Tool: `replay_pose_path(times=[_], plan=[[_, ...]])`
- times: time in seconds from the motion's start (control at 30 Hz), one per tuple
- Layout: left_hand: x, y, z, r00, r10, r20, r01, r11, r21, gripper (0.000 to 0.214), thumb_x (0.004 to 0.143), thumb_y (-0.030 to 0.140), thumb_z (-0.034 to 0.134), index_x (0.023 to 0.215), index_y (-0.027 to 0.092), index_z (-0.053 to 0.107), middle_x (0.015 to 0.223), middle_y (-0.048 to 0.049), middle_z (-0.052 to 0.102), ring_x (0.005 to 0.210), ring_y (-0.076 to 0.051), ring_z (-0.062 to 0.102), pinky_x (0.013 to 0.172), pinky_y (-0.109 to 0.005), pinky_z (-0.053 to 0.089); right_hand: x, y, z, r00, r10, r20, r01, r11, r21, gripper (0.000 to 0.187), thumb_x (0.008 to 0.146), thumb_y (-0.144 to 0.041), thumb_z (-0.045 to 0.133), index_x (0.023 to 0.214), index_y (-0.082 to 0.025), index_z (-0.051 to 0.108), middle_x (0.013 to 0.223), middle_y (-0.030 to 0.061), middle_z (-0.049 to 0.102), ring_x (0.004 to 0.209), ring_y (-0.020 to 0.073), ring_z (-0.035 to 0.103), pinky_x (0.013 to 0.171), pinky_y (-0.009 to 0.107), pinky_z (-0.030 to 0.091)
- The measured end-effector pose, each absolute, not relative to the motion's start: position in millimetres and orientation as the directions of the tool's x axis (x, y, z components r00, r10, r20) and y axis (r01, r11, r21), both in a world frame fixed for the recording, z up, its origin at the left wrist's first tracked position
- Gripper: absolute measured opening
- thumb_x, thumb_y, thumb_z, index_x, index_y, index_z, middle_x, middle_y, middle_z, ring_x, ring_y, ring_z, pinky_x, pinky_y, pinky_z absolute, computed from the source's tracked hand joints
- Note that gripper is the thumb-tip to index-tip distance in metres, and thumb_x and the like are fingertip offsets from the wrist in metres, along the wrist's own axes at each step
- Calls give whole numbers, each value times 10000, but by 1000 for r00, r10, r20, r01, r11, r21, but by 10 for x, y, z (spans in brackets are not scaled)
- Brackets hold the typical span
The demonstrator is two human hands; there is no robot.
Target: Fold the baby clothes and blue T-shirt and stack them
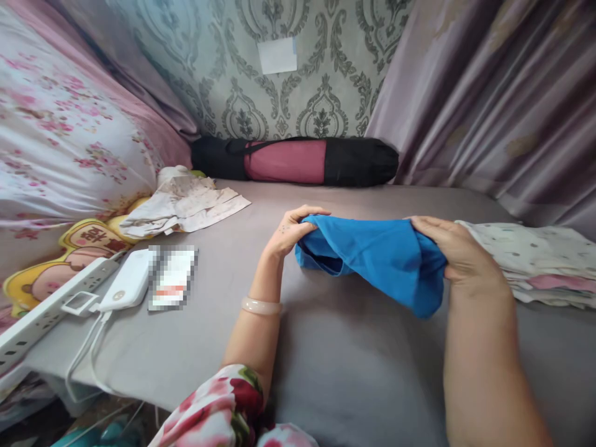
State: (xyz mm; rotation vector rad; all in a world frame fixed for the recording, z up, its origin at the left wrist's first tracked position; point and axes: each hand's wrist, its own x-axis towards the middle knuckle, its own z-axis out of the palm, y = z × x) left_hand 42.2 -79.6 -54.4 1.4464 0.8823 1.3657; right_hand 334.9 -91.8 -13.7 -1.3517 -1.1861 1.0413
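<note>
A blue cloth point(372, 254) hangs just above the grey bed sheet point(354, 360), stretched between both my hands. My left hand point(291, 230) pinches its left end with fingers closed over the fabric; a pale bangle sits on that wrist. My right hand point(454, 248) grips the cloth's right end, fingers wrapped round it. The lower right corner of the cloth droops toward the sheet.
A stack of folded pale clothes point(540, 267) lies at the right. A black and pink rolled bag point(298, 160) rests against the back wall. At the left are a white power bank point(125, 279), a power strip point(51, 304), a crumpled beige garment point(186, 205) and a floral pillow point(65, 136).
</note>
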Motion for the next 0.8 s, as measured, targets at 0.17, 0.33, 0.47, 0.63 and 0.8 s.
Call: replay_pose_path(times=[0.17, 0.33, 0.47, 0.63, 0.8], plan=[[550, -772, -608, 15, 990, 143, -44, -142, 989, 149, 726, 287, 648, 727, 156, 720, 692, 7, 662, 691, -143, 599, 648, -229, 458, 3504, -628, -637, 66, 997, -41, 291, -58, -955, 170, 722, -359, 735, 705, -190, 725, 580, 21, 670, 611, 212, 643, 581, 332, 522], [642, -721, -746, -14, 1000, -4, 76, 5, 997, 203, 682, 227, 608, 831, 147, 719, 713, 12, 660, 657, -123, 572, 598, -206, 425, 3452, -575, -822, 144, 989, 29, 846, -108, -522, 176, 802, -216, 567, 804, -168, 737, 853, 119, 734, 878, 279, 681, 803, 370, 496], [664, -672, -830, -85, 996, -7, 63, 13, 998, 313, 659, 180, 612, 950, 151, 724, 709, 13, 639, 632, -103, 544, 571, -193, 398, 3151, -753, -666, -40, 961, 274, 895, 156, -418, 277, 867, -268, 471, 995, -179, 700, 1051, 140, 697, 996, 267, 639, 876, 371, 473], [638, -653, -895, -40, 999, 31, 9, -30, 999, 397, 666, 184, 644, 1057, 153, 704, 672, 37, 553, 546, -65, 450, 514, -186, 333, 2811, -950, -700, -412, 907, 83, 818, 408, -405, 238, 814, -413, 601, 989, -267, 669, 1056, 74, 668, 992, 256, 619, 840, 354, 488], [595, -623, -1010, -8, 991, 133, 185, -129, 974, 436, 681, 186, 670, 1117, 177, 691, 796, 30, 528, 556, -48, 414, 533, -188, 354, 2822, -972, -792, -440, 898, -3, 826, 403, -393, 201, 771, -389, 661, 940, -282, 669, 1016, 50, 669, 989, 249, 622, 818, 339, 484]])
